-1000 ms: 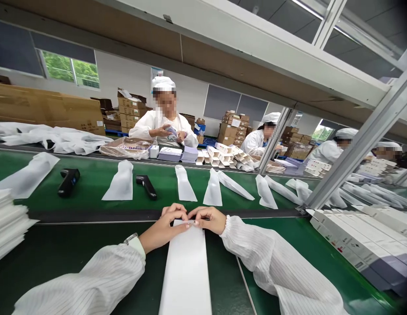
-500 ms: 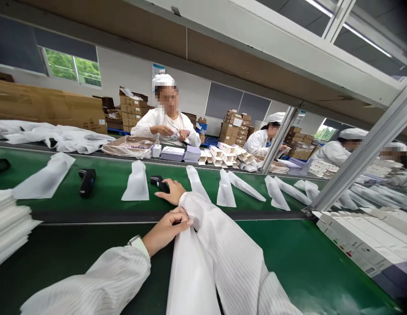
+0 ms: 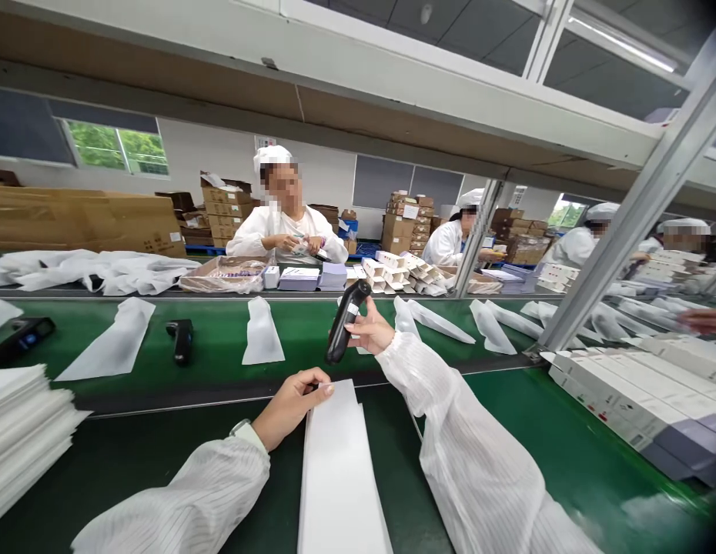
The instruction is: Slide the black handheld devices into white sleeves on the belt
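Observation:
My left hand (image 3: 294,404) pinches the far left corner of a long white foam pouch (image 3: 338,477) that lies flat on the green bench in front of me. My right hand (image 3: 369,331) is raised over the belt's near edge, fingers closed on a black handheld device (image 3: 346,322) held tilted, its head up and to the right. Several white pouches, such as one (image 3: 262,335) just left of the device, lie on the moving green belt (image 3: 219,331). Another black device (image 3: 181,339) rests on the belt further left.
A stack of white pouches (image 3: 20,431) sits at my left. Long white boxes (image 3: 640,408) lie at my right beside a slanted metal post (image 3: 617,238). Across the belt, several workers in white coats handle small boxes (image 3: 393,273). Cardboard cartons stand behind them.
My right hand left the pouch's end, reached out to the belt, took hold of the black device and lifted it. My left hand kept its pinch on the pouch. The belt items shifted left.

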The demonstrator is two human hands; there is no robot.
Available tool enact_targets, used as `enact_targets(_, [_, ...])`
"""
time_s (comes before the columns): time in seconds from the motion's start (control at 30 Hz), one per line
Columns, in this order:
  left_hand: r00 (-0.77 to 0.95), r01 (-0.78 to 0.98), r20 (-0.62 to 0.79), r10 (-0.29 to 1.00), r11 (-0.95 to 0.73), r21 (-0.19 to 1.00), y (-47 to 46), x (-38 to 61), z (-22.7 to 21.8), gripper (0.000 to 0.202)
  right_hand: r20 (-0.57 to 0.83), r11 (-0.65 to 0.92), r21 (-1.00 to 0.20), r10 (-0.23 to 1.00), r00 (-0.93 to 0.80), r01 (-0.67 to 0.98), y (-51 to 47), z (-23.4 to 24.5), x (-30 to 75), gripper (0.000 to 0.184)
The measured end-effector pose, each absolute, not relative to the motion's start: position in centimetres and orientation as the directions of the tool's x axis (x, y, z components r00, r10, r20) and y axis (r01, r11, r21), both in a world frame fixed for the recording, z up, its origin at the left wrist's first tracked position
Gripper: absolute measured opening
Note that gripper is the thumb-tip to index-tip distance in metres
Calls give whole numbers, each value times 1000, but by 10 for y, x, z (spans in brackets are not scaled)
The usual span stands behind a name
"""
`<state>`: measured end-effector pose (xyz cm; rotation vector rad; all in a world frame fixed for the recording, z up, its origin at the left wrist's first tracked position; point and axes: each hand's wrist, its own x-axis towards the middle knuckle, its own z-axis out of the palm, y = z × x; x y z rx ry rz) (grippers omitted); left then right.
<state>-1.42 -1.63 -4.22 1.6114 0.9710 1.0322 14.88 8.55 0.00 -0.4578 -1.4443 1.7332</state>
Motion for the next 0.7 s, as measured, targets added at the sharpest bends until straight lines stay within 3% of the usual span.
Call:
enact_targets(0.2, [325,93,230,917,-273,957,-25,-4,-27,18,151,-45,-957,765,-626,-286,71,-3,156,68])
enact_targets(0.37, [161,70,322,933,-337,939,-21,6,-4,17,129,-34,-978,667,-733,-203,63,5,160,33])
enact_targets(0.47, [57,34,414,908,-417,908,-18,13,15,16,152,-37,-977,572,-806,-210,57,16,172,40])
enact_targets(0.57, [19,49,483,876,-483,874,-16,18,32,14,224,-83,-937,604,-765,-340,48,16,180,48])
enact_targets(0.7, [-40,192,505,862,-490,851,-16,27,48,15,109,-206,-950,487,-867,-235,30,-9,171,67])
